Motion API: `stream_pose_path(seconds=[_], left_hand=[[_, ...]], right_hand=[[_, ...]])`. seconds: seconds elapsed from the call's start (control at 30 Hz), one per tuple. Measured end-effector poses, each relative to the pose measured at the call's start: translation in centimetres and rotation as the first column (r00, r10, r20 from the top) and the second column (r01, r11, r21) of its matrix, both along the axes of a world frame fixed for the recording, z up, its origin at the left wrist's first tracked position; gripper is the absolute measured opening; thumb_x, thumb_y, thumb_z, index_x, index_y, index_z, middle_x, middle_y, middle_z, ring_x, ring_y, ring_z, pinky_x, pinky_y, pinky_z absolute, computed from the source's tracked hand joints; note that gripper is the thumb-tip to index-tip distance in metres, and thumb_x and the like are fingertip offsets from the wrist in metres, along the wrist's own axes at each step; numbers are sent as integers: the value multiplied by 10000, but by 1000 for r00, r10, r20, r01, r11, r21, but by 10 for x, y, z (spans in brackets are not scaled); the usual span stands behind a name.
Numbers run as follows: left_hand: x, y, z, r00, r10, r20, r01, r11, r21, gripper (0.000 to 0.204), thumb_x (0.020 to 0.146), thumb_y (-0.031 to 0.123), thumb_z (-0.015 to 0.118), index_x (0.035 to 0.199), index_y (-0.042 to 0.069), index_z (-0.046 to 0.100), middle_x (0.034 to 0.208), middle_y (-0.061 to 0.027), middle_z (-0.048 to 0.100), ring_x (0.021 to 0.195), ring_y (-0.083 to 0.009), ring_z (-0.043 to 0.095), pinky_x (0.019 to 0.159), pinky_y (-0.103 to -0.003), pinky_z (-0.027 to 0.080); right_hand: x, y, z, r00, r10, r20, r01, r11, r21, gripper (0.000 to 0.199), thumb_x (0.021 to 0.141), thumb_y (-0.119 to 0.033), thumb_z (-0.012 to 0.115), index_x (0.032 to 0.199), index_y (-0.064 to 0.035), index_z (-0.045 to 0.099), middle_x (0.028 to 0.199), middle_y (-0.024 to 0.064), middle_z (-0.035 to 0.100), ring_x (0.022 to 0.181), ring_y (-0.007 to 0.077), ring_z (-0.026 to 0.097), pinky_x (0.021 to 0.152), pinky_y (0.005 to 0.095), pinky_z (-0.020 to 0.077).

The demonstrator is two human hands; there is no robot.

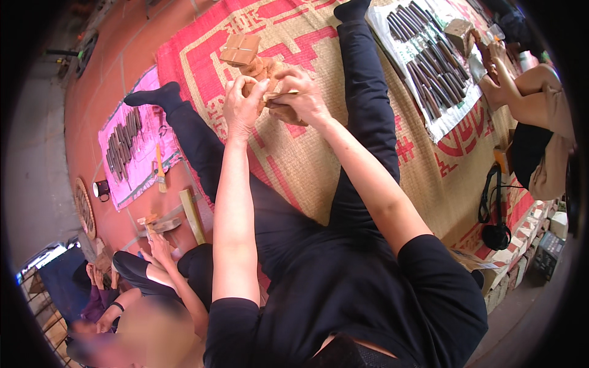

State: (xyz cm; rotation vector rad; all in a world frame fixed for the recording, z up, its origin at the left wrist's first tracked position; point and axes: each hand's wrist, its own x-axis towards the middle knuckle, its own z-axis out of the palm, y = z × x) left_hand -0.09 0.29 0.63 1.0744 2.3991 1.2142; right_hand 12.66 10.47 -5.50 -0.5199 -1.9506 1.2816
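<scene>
Between my outstretched legs, above the woven mat (307, 172), I hold a reddish-brown carved piece (239, 50), probably wood. Its squared block end points away from me, and a rounded, lumpy middle shows between my hands. My left hand (243, 105) is closed on its near left side, thumb and fingers bent round it. Curled at the right, my right hand (304, 97) pinches a thin tan, sheet-like piece (276, 96) against the carving. What this sheet is, I cannot tell. The palms and fingers cover much of the carving.
Several dark rod-like tools lie on a white sheet (466, 104) at the right and on a pink cloth (113, 190) at the left. Nearby are a yellow-handled tool (161, 168) and a dark mug (100, 190). Other people's hands (161, 245) work at lower left, others (492, 54) at far right.
</scene>
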Motion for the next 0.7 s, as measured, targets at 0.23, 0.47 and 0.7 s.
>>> stream_pose_path(seconds=[0.23, 0.47, 0.7], left_hand=[[3, 5, 2, 1000, 13, 11, -13, 1000, -17, 433, 786, 541, 702, 913, 130, 654, 951, -109, 562, 910, -274, 599, 832, -391, 480], [8, 11, 3, 999, 32, -26, -34, 997, -73, 449, 773, 552, 708, 911, 129, 651, 981, -117, 568, 900, -303, 621, 828, -416, 487], [10, 12, 7, 1000, 25, -7, -25, 997, -71, 442, 771, 538, 713, 919, 126, 652, 964, -122, 581, 924, -304, 619, 825, -413, 493]], right_hand=[[23, -1, -30, 989, -78, 124, 62, 990, 129, 265, 656, -154, 826, 774, -64, 606, 1074, 71, 648, 1018, 283, 597, 853, 372, 487], [2, -2, 27, 995, 23, 94, -50, 952, 302, 287, 677, -187, 818, 829, -63, 609, 1016, 63, 606, 965, 282, 595, 821, 395, 492], [33, 9, -23, 952, -29, 304, -20, 987, 159, 340, 695, -251, 814, 847, -66, 573, 989, 80, 582, 962, 298, 603, 794, 412, 495]])
